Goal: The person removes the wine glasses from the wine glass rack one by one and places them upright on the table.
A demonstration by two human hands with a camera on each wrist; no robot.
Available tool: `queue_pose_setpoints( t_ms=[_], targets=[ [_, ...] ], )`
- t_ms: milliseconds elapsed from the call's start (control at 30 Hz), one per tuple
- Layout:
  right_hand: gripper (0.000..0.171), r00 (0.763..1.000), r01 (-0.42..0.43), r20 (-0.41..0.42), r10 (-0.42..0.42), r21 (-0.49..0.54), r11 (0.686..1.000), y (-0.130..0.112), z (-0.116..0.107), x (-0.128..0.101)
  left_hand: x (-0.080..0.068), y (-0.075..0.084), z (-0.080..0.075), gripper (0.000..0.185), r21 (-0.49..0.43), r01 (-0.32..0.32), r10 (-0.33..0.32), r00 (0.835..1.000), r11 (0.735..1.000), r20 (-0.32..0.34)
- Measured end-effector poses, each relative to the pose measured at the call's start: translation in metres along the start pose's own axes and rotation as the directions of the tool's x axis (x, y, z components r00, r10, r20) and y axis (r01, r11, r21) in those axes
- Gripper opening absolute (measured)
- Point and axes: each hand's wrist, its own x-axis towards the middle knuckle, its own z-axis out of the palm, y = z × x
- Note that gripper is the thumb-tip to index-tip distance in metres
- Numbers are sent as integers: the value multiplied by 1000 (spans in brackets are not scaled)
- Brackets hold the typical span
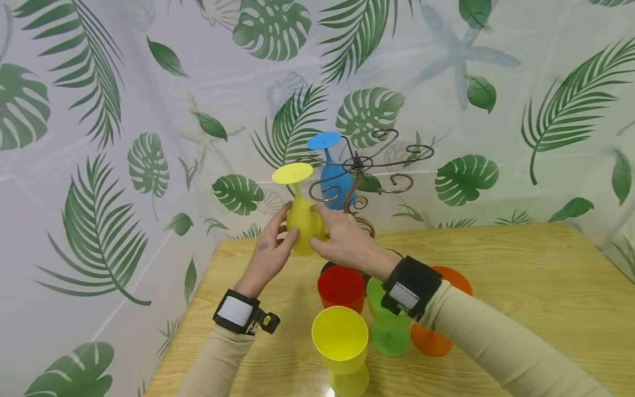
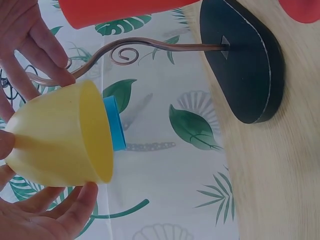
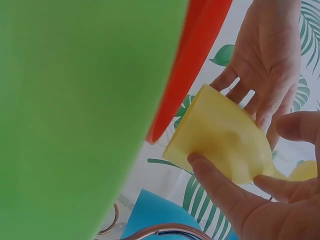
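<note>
Two hands cup the yellow goblet (image 1: 303, 219), upside down on the rack (image 1: 358, 165). Left hand (image 1: 268, 255) and right hand (image 1: 347, 238) curl their fingers (image 3: 220, 182) around its bowl from either side, a blue goblet (image 1: 333, 177) just beyond the fingertips.

A red goblet (image 1: 340, 286), a green goblet (image 1: 382, 314), an orange goblet (image 1: 441, 331) and a yellow goblet (image 1: 340, 336) stand upright, clustered on a wooden worktop (image 1: 521, 275) before a leaf-print curtain (image 1: 99, 110).

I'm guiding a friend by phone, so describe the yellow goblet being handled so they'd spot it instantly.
Find the curly metal rack at the table's back. A yellow goblet hangs upside down beside a blue goblet, cupped by both hands; the other yellow goblet stands upright.
</note>
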Motion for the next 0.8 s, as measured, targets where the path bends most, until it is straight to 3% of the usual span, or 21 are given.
queue_pose_setpoints(
  t_ms=[300,600,800],
  targets=[
    [61,999,47,9,-48,70,996,-1,-1,-9,-14,1,-4,58,3,-11,11,1000,1000,0],
    [56,991,134,1,-134,54,989,-8,-5,-17,-28,12,-8,60,-4,-61,60,997,998,-39],
    [57,991,128,18,-129,60,990,-10,-9,-20,-31,15,-9,60,6,-72,72,997,997,-39]
  ],
)
